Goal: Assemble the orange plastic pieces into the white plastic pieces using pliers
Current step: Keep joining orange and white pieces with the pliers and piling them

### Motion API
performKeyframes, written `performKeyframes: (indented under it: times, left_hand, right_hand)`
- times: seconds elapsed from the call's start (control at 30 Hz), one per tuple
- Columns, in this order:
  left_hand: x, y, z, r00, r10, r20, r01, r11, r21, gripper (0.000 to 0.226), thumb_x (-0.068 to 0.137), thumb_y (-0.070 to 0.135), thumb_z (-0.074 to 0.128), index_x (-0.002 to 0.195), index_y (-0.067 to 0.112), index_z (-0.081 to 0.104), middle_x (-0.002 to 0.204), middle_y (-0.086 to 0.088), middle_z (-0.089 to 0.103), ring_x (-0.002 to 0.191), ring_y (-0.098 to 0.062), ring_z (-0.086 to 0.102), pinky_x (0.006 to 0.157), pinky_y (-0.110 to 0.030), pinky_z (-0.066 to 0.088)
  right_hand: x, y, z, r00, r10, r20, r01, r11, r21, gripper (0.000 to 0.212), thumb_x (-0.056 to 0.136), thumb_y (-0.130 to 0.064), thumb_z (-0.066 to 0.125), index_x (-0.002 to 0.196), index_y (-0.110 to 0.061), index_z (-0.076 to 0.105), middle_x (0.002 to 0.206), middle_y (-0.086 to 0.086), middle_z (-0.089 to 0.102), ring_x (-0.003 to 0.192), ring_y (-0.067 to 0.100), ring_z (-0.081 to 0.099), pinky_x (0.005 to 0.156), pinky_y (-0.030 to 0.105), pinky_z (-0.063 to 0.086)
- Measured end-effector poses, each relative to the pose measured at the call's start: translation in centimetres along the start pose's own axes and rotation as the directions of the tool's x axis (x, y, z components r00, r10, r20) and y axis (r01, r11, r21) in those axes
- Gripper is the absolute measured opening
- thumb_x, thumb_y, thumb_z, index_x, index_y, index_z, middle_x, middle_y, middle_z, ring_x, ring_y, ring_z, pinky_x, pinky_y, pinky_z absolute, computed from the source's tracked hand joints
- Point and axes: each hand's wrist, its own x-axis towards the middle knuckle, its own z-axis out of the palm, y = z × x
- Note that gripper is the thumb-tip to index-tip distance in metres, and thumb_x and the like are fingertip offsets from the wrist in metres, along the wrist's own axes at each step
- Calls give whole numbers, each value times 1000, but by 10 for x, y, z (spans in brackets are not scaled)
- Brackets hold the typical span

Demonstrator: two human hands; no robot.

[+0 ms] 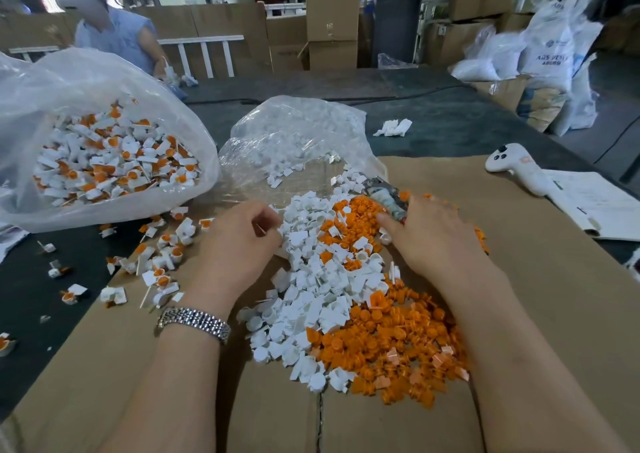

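- Head view puts my left hand [242,241] at the left edge of the loose heap, fingers curled in and pinching a thin pale stick; a metal watch [192,322] sits on that wrist.
- My right hand [429,231] lies over the far right of the heap, wrapped round the pliers [384,194], index finger stretched along them; the tool's dark tip points up and left toward the clear bag.
- White plastic pieces [308,300] spread down the middle of the cardboard sheet [540,314], touching and partly mixed with the orange plastic pieces [391,341] on their right.
- A clear bag [298,141] behind the heap holds more white parts, spilling out of its mouth.
- A larger plastic bag [114,147] at left holds assembled white-and-orange parts; more assembled ones [166,244] lie scattered just left of my left hand.
- A white controller [516,168] lies on the cardboard's far right corner, beside some papers [595,206].
- Another person [114,26] works across the table.
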Motion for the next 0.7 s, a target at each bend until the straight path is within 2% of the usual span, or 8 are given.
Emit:
performKeyframes:
  times: [0.1, 0.23, 0.37, 0.4, 0.47, 0.63, 0.7]
  left_hand:
    - [-1, 0, 1, 990, 3, 144, -15, 996, 86, 6, 94, 28, 72, 96, 33, 69, 97, 14, 67, 85, -1, 58, 65, -21, 43]
    - [-2, 3, 4, 986, -33, 166, 10, 991, 134, 13, 93, 41, 73, 99, 30, 76, 97, 11, 69, 89, -8, 60, 70, -29, 49]
    - [-2, 5, 6, 989, -48, 141, 34, 995, 98, 3, 93, 30, 75, 92, 32, 73, 93, 13, 69, 83, -1, 59, 63, -23, 45]
    - [-2, 4, 7, 987, -46, 156, 34, 996, 83, 9, 92, 25, 75, 92, 33, 71, 93, 14, 68, 84, 1, 58, 63, -21, 44]
    - [-3, 4, 8, 979, -47, 200, 35, 998, 61, 17, 92, 18, 74, 96, 34, 68, 95, 15, 68, 86, 2, 59, 66, -19, 44]
    - [-3, 3, 4, 973, -4, 232, 1, 1000, 11, 16, 92, 14, 69, 98, 29, 69, 97, 14, 66, 90, -3, 60, 70, -19, 48]
    - [-3, 3, 2, 963, 2, 271, 10, 999, -43, 17, 90, 17, 74, 101, 30, 69, 98, 14, 66, 89, -3, 61, 70, -21, 50]
  right_hand:
    - [2, 2, 3, 1000, 25, 19, -24, 999, -40, 64, 98, -61, 45, 135, -9, 48, 137, 18, 50, 128, 38, 47, 104, 55, 41]
    - [4, 3, 9, 997, 43, 59, -36, 992, -122, 68, 97, -61, 46, 139, -8, 46, 144, 21, 43, 135, 40, 40, 107, 57, 35]
    - [3, 2, 13, 998, 21, 64, -9, 982, -186, 69, 94, -62, 52, 137, -9, 46, 147, 23, 39, 137, 41, 36, 109, 55, 31]
    - [3, 3, 14, 998, 13, 59, -2, 981, -194, 68, 94, -62, 53, 136, -9, 47, 146, 22, 40, 136, 41, 36, 109, 55, 31]
    - [3, 3, 14, 998, 10, 61, 1, 983, -181, 67, 93, -62, 55, 134, -10, 47, 145, 21, 40, 136, 40, 35, 108, 55, 32]
    - [5, 4, 12, 998, -46, 47, 49, 998, -46, 62, 90, -54, 65, 136, -18, 45, 140, 15, 40, 133, 36, 35, 106, 54, 34]
    - [6, 2, 9, 993, -118, 7, 118, 993, 17, 45, 89, -46, 70, 126, -27, 52, 132, 9, 44, 129, 31, 36, 99, 48, 34]
